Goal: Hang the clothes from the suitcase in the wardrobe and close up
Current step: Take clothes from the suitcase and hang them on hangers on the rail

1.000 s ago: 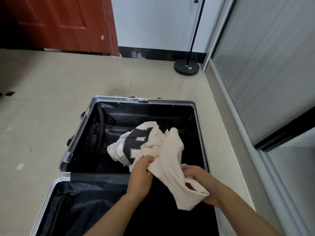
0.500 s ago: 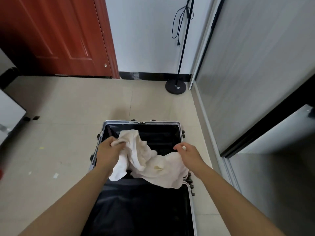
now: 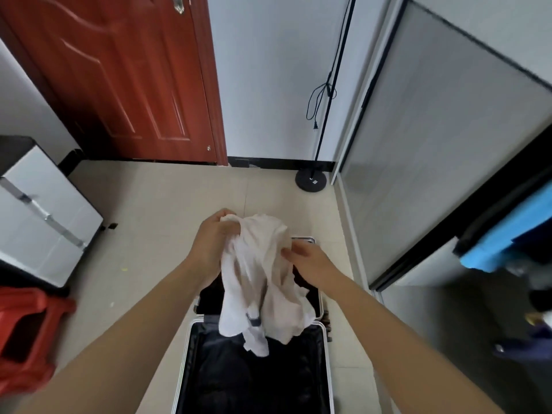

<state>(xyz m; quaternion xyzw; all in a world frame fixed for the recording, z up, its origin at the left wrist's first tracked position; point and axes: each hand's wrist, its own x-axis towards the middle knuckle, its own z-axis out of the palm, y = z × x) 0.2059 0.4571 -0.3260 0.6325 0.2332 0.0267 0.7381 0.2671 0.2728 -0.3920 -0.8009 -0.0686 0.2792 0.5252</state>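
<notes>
Gripping a bunched cream garment (image 3: 260, 273) from both sides, the person holds it up in the air over the open suitcase (image 3: 326, 366). The left hand (image 3: 210, 243) has its fingers curled tight around the top edge of the cloth, fist-like. The right hand (image 3: 310, 261) pinches a fold lower on the right side, thumb and fingers narrowed onto the fabric. The garment hangs down in loose folds, its lower hem dangling above the hinge between the two suitcase halves, and a small dark patch shows near the bottom. The suitcase lies flat on the tiled floor (image 3: 149, 234), black lining facing up. A red door (image 3: 119, 79) stands at the far wall, a lamp stand (image 3: 310, 180) rests near the corner, and the grey sliding wardrobe door (image 3: 442, 150) runs along the right, with a blue item (image 3: 504, 237) visible past its edge.
</notes>
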